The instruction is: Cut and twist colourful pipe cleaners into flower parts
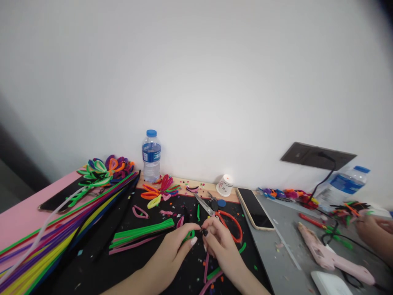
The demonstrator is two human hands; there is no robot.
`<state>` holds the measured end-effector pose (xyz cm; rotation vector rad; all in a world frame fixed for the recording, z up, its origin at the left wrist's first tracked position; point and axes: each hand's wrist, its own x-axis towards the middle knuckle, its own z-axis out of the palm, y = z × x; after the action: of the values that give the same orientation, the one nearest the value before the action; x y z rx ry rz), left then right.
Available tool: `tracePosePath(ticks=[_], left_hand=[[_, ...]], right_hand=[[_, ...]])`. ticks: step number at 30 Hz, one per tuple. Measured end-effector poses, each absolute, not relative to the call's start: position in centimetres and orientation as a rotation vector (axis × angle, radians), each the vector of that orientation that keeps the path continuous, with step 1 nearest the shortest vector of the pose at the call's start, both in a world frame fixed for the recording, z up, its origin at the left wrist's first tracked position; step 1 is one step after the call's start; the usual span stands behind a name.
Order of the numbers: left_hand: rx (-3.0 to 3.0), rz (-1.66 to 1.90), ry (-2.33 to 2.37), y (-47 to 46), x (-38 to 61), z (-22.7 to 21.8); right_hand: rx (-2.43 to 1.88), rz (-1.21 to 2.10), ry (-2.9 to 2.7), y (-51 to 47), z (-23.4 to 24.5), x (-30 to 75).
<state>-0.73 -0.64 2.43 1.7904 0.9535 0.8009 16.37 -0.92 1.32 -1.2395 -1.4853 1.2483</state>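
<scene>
- The left hand (173, 248) pinches a small green fuzzy pipe cleaner loop (189, 235) between thumb and forefinger; its other fingers are curled under.
- The right hand (219, 241) meets it from the other side, fingertips pressed together on the same loop.
- So the loop sits exactly between the two hands, low over the black work mat (101, 246).
- In my judgement, this hold from two sides is to steady the soft wire while it takes its shape.
- A bundle of straight green pipe cleaners (143, 232) lies just beside the left hand, probably for easy reach.
- The orange-handled scissors (229, 223) lie just behind the right hand, apart from the loop.
- Long multicoloured pipe cleaners (61, 229) lie at the far left, well apart.
- A pink glue gun (328, 256) lies on the grey surface at the right, near another person's hand (373, 229).
</scene>
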Motion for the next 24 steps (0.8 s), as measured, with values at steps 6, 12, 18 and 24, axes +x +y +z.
tracePosePath(ticks=[6, 12, 18, 24], left_hand=[[1.796, 0.705, 0.932, -0.6, -0.8, 3.1], [1.838, 0.628, 0.979, -0.6, -0.9, 3.1], [1.836, 0.612, 0.91, -0.8, -1.0, 3.6], [1.837, 0.645, 0.804, -0.8, -1.0, 3.9]], right_hand=[[-1.3, 1.158, -1.548, -0.8, 1.1, 16.6], [-1.296, 1.139, -1.557, -0.7, 1.2, 16.7], [-1.267, 1.152, -1.55, -0.7, 1.2, 16.7], [-1.276, 1.123, -1.577, -0.6, 1.3, 16.7]])
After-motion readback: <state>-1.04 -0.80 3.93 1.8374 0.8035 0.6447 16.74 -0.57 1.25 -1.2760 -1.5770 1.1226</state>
